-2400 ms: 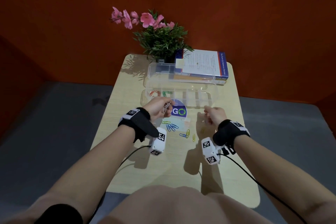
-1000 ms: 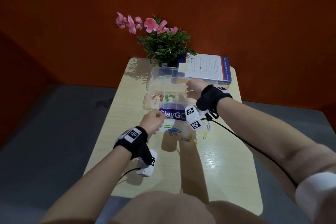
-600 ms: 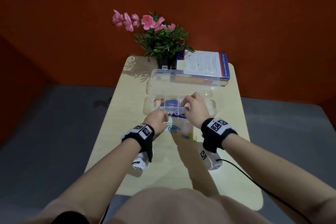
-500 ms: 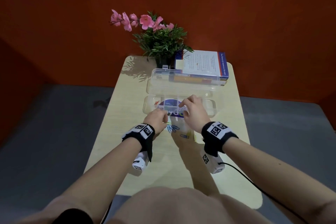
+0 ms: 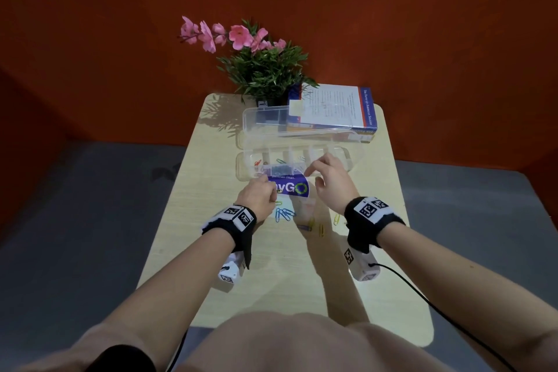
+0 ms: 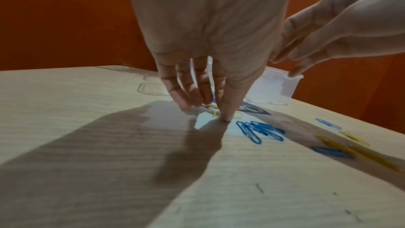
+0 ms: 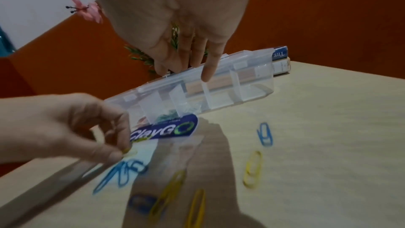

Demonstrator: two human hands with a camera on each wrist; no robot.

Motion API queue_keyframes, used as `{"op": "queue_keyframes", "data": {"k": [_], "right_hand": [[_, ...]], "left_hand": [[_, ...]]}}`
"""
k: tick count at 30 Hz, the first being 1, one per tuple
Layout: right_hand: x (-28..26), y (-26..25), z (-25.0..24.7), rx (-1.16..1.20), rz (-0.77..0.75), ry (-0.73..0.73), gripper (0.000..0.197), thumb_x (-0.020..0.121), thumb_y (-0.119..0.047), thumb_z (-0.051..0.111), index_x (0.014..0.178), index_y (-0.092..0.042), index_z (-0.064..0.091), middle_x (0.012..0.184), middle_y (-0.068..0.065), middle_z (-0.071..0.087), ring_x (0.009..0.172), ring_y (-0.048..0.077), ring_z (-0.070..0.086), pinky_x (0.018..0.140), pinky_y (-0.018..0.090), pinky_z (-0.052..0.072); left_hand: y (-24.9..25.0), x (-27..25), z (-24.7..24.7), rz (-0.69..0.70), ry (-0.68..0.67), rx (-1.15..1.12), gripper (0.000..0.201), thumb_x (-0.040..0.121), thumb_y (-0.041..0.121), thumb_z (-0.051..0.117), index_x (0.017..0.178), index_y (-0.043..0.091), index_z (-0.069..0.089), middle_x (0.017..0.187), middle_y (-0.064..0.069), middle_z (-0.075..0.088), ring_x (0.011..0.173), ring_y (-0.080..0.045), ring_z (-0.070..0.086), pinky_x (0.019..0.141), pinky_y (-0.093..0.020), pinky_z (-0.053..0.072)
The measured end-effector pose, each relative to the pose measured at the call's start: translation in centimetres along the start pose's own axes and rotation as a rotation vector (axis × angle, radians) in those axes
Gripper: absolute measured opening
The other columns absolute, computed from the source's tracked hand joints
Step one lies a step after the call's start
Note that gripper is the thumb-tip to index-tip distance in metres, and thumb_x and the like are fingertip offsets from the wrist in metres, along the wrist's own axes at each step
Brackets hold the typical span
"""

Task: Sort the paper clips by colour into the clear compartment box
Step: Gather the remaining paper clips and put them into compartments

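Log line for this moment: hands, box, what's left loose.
left hand: pinches yellow clip | right hand: open, over compartment box | box: lid open | loose: blue clips, yellow clips

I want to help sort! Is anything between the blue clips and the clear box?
Yes: the flat bag with the ClayGo label lies between the blue clips and the clear box. The box's lid is open, so lifting clips over should probably work.

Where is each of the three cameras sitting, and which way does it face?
Head: worn high, looks down at the table; both forearms show.
Left wrist: low, looks along the left hand at the blue clips.
Right wrist: looks along the right hand at the clear box.
Shared: both wrist views show the blue label and the other hand.
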State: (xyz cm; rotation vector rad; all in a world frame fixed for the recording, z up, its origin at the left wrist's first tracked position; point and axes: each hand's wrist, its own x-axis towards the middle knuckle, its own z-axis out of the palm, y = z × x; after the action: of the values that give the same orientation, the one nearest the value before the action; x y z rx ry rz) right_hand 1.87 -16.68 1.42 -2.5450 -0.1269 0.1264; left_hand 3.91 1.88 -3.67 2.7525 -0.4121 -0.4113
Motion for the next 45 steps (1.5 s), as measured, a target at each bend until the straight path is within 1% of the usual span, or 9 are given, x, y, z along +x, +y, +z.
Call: {"op": "queue_keyframes", "data": {"k": [7, 16, 20, 24, 28, 32, 35, 40, 45], "right_hand": [[-3.5, 2.0, 2.7, -0.138, 0.083, -0.349, 0.021, 0.088, -0.029, 0.057, 0.102, -0.022, 0.071, 0.095, -0.001, 0.042, 0.106, 0.023, 0.048, 0.092, 0.036, 0.045], [-3.9, 2.6, 4.8, -0.264, 0.015, -0.259, 0.017, 0.089, -0.02, 0.052, 0.094, -0.007, 0.062, 0.104, 0.011, 0.051, 0.107, 0.029, 0.047, 0.073, 0.034, 0.041], [-4.0, 3.1, 3.6, 0.069, 0.251, -0.135, 0.01, 0.082, -0.015, 0.058, 0.074, -0.019, 0.054, 0.087, 0.008, 0.062, 0.089, 0.027, 0.057, 0.07, 0.027, 0.039], [-4.4, 5.2, 2.2, 0.451, 0.487, -0.012, 0.024, 0.084, -0.004, 0.057, 0.105, -0.014, 0.059, 0.075, 0.003, 0.063, 0.072, 0.022, 0.058, 0.068, 0.03, 0.047], [-5.4, 6.1, 2.1, 0.714, 0.645, -0.009, 0.017, 0.084, 0.001, 0.049, 0.072, -0.009, 0.055, 0.073, 0.009, 0.064, 0.059, 0.021, 0.052, 0.054, 0.028, 0.042], [-6.1, 5.3, 2.8, 0.503, 0.626, -0.122, 0.015, 0.079, -0.02, 0.063, 0.068, -0.01, 0.06, 0.062, 0.001, 0.057, 0.063, 0.019, 0.052, 0.054, 0.026, 0.038], [-6.5, 3.7, 3.7, 0.193, 0.549, -0.162, 0.029, 0.073, -0.038, 0.067, 0.083, -0.011, 0.061, 0.082, 0.004, 0.065, 0.075, 0.021, 0.058, 0.06, 0.027, 0.042], [-6.0, 2.9, 3.8, -0.05, 0.445, -0.225, 0.018, 0.088, -0.018, 0.045, 0.096, -0.007, 0.057, 0.112, 0.019, 0.064, 0.103, 0.036, 0.059, 0.081, 0.034, 0.046], [-7.3, 4.4, 2.9, -0.064, 0.432, -0.27, 0.013, 0.086, -0.019, 0.043, 0.078, -0.011, 0.049, 0.105, 0.017, 0.059, 0.098, 0.034, 0.059, 0.073, 0.028, 0.041]], "left_hand": [[0.4, 0.5, -0.4, 0.118, 0.002, 0.059, 0.008, 0.085, 0.007, 0.056, 0.09, 0.009, 0.063, 0.105, -0.007, 0.06, 0.1, -0.025, 0.055, 0.084, -0.035, 0.047], [0.4, 0.0, -0.3, 0.132, -0.007, 0.076, 0.011, 0.085, 0.005, 0.051, 0.086, 0.01, 0.061, 0.098, -0.009, 0.065, 0.095, -0.027, 0.058, 0.08, -0.037, 0.046], [0.4, 0.1, -0.3, 0.108, -0.046, 0.048, 0.016, 0.083, 0.002, 0.048, 0.09, 0.011, 0.059, 0.101, -0.009, 0.064, 0.096, -0.03, 0.059, 0.081, -0.038, 0.046], [0.4, 0.2, -0.4, 0.069, -0.067, -0.018, 0.025, 0.086, 0.0, 0.045, 0.106, 0.01, 0.058, 0.11, -0.009, 0.064, 0.101, -0.032, 0.058, 0.084, -0.039, 0.045], [0.1, 0.3, -0.5, -0.068, 0.009, -0.21, 0.023, 0.087, 0.004, 0.05, 0.097, 0.012, 0.068, 0.1, -0.008, 0.063, 0.09, -0.024, 0.06, 0.077, -0.029, 0.046], [0.6, 0.0, -1.2, -0.162, 0.064, -0.564, 0.02, 0.086, -0.002, 0.053, 0.089, 0.012, 0.067, 0.077, 0.001, 0.057, 0.071, -0.014, 0.054, 0.058, -0.013, 0.045], [1.6, 0.0, -2.1, -0.2, 0.001, -0.782, 0.022, 0.084, -0.008, 0.058, 0.093, 0.01, 0.066, 0.083, -0.005, 0.057, 0.074, -0.017, 0.056, 0.065, -0.021, 0.052], [3.7, 0.3, -2.3, -0.188, -0.17, -0.77, 0.03, 0.085, -0.01, 0.056, 0.108, 0.007, 0.066, 0.093, -0.005, 0.056, 0.085, -0.021, 0.057, 0.079, -0.034, 0.054], [6.9, 0.3, -1.8, -0.275, -0.343, -0.87, 0.031, 0.092, -0.004, 0.035, 0.097, 0.006, 0.064, 0.079, -0.005, 0.053, 0.061, -0.016, 0.049, 0.056, -0.025, 0.043]]}}
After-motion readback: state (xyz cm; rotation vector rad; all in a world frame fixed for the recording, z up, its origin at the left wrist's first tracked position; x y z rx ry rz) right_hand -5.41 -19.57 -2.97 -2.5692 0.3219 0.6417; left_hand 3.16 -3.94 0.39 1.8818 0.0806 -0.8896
